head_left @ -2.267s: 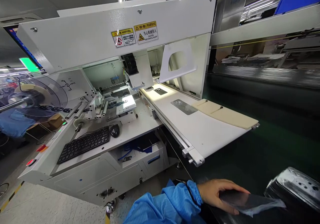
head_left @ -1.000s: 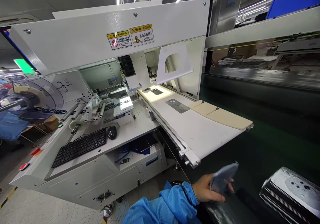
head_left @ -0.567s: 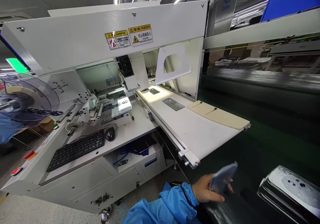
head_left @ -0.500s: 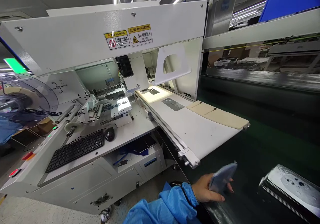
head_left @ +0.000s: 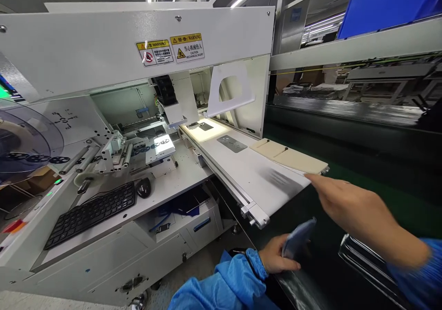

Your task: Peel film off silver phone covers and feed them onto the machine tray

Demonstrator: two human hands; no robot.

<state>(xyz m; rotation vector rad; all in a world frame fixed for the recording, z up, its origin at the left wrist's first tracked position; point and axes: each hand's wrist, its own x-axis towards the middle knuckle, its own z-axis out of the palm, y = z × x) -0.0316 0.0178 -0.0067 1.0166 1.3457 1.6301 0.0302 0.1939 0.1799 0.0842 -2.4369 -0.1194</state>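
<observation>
- A grey blur [head_left: 280, 181], which I take for a sheet, is at the near end of the white belt [head_left: 248, 176]; I can't tell whether it lies flat or hangs just above.
- The right hand [head_left: 355, 206] has its fingers close together, tips by the blur's outer corner; whether they pinch it I can't tell. Best to touch only the rim, lower it level and let go without a drag.
- Further along lies a dark panel [head_left: 232, 143], just beside the cream guide [head_left: 290, 155]. I'd match that panel's slant and leave the guide's curved edge alone.
- The left hand [head_left: 274, 257] grips a bluish film [head_left: 299, 238] between thumb and fingers, below the belt's end; a low hold seems wise, so it can't brush the surface.
- A stack [head_left: 362, 260] is partly hidden behind the right wrist; I'd carry the sleeve [head_left: 419, 273] well over it.
</observation>
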